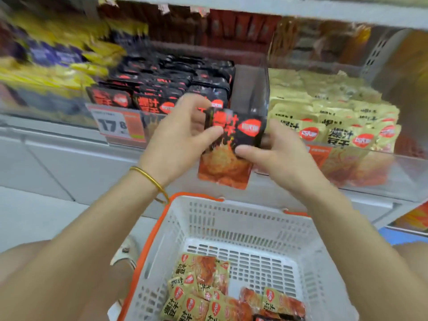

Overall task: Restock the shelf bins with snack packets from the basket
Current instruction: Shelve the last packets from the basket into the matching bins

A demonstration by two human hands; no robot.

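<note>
Both hands grip one black and red snack packet point(231, 144) upright in front of the shelf: the left hand point(183, 135) pinches its upper left edge, the right hand point(275, 154) holds its right side with the thumb across the front. It sits just before the bin of black packets point(166, 89), beside the bin of tan packets point(333, 117). Below, the white basket point(231, 218) holds more tan packets point(203, 288).

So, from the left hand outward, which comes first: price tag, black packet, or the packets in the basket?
1. The black packet, gripped in the left hand.
2. The price tag, on the shelf edge to its left.
3. The basket packets, far below.
</note>
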